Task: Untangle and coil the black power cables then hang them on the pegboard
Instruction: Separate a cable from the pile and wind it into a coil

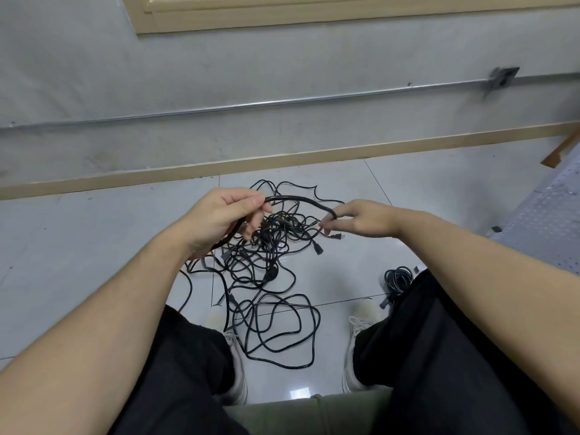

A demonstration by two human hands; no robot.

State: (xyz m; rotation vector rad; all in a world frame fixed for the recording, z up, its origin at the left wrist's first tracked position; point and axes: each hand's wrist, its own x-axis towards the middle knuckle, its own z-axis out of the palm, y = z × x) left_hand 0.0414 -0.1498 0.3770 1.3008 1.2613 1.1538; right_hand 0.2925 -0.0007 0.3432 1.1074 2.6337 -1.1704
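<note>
fingers of your left hand (219, 215) and right hand (361, 219) pinch one black cable (298, 200) stretched above the tangle (266, 262) on the floor tiles (94, 246), so you're mid-untangling; next, draw that length free and start coiling.

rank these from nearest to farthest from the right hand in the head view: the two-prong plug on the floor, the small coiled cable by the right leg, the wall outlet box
From the right hand:
1. two-prong plug, on the tile just below the fingertips.
2. coiled cable, lower right, beside the right leg.
3. outlet box, up on the wall at far right.
</note>
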